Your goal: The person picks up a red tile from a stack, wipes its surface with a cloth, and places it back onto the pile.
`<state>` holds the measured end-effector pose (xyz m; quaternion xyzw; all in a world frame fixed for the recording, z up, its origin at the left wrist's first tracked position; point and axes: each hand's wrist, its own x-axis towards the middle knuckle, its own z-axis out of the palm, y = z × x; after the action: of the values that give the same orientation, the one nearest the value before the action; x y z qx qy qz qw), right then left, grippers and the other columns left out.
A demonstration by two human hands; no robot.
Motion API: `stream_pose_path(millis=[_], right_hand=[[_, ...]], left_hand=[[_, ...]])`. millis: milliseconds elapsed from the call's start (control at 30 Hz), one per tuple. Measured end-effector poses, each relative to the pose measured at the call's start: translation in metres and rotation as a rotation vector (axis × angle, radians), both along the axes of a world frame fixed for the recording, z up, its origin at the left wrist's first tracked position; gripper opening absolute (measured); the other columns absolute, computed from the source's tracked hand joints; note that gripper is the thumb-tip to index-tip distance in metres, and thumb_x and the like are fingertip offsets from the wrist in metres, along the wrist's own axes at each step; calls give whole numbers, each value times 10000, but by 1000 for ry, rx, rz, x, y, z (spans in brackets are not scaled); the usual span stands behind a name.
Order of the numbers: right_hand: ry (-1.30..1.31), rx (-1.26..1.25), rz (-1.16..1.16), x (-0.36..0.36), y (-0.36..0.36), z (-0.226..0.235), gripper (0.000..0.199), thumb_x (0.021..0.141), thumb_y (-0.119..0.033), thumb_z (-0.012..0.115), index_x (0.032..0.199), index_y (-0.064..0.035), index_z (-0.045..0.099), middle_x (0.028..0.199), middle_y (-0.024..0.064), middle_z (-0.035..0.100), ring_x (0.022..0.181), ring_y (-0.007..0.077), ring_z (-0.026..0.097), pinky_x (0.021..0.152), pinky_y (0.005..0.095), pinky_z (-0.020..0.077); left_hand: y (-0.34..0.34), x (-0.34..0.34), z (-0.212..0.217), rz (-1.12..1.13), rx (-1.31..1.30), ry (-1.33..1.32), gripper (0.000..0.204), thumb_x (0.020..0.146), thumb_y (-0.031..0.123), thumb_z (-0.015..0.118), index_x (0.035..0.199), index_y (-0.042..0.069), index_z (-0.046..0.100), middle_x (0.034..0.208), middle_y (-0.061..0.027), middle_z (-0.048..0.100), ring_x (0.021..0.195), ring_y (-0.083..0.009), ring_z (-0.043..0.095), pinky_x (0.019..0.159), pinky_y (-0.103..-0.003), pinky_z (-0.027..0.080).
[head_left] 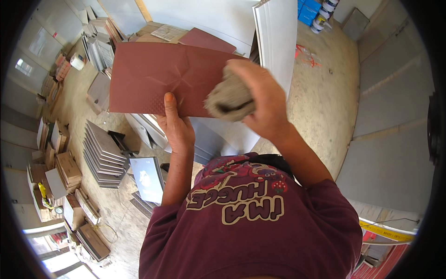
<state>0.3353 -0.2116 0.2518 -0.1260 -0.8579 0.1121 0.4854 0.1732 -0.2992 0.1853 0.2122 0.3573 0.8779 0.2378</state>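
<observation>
A reddish-brown tile [141, 69] with a raised star pattern is held up in front of me. My left hand [179, 132] grips its lower edge, with the thumb lying on the patterned face. Bunched in my right hand [267, 95] is a grey-beige cloth [228, 98], which lies over the tile's right end. That hand is slightly blurred, and it hides the tile's right edge. Another reddish-brown tile [206, 40] lies flat just beyond the held one.
Tall white panels [275, 46] stand upright beyond my right hand. To the left, several grey tiles [103, 156] lean in a row, near a shiny pale-blue tile [147, 176]. Cardboard boxes [68, 168] line the left side; blue boxes [308, 11] and tubs [319, 22] stand far right.
</observation>
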Motion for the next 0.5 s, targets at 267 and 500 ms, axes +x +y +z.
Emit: stream_pose_path(millis=[267,500], right_hand=[[-6,-164,-123,-8,24,-27,700,576,-24,674,1234,-85,443,1223,145,459,1131,338,433,981,417,330],[514,-1327,250,-9,18,-69,428,858,-243,618,1182,-14,459,1078,45,561,955,129,545,840,285,447]], left_hand=[[-3,12,11,-45,-14,10,380,890,237,566,1158,-17,474,1097,-88,558,999,-179,543,915,-302,411],[2,6,10,60,12,-54,432,881,279,578,1219,56,426,1159,-68,521,1050,-187,516,899,-322,429]])
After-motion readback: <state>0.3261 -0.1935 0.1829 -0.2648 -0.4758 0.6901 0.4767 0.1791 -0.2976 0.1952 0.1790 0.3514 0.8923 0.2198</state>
